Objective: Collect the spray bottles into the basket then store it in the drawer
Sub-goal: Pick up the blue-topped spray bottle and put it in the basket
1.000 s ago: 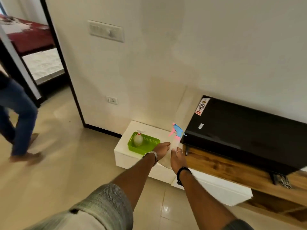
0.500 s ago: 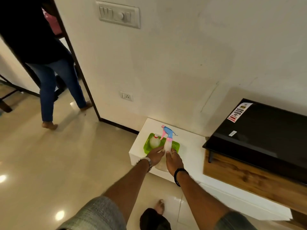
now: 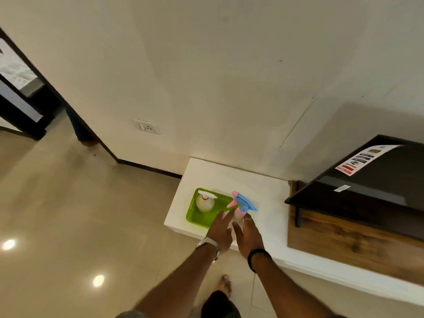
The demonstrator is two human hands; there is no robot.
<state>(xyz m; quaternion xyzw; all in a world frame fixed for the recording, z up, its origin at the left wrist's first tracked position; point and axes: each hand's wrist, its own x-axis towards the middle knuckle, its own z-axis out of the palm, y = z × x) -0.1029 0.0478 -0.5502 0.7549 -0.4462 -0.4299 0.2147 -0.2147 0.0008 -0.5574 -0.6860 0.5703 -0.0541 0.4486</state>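
A green basket (image 3: pixel 191 213) sits at the left end of a low white cabinet (image 3: pixel 220 175). A clear spray bottle with a white and red head (image 3: pixel 205 202) stands inside it at the back. A second spray bottle with a blue and pink head (image 3: pixel 242 202) is upright at the basket's right edge. Its pale body is pressed between my left hand (image 3: pixel 220 230) and my right hand (image 3: pixel 249 232), fingers stretched along its sides. The hands hide the lower part of the bottle and the basket's near right corner.
A black television (image 3: pixel 367 191) leans on a raised wooden unit (image 3: pixel 344 237) just right of the hands. A wall with a socket (image 3: pixel 146 127) runs behind the cabinet. A doorway (image 3: pixel 34 106) opens at the far left. My foot (image 3: pixel 225 286) is on the tiled floor.
The view has closed in on the cabinet. Both hands carried the blue and pink bottle leftward to the basket's right edge. The person by the doorway has left view.
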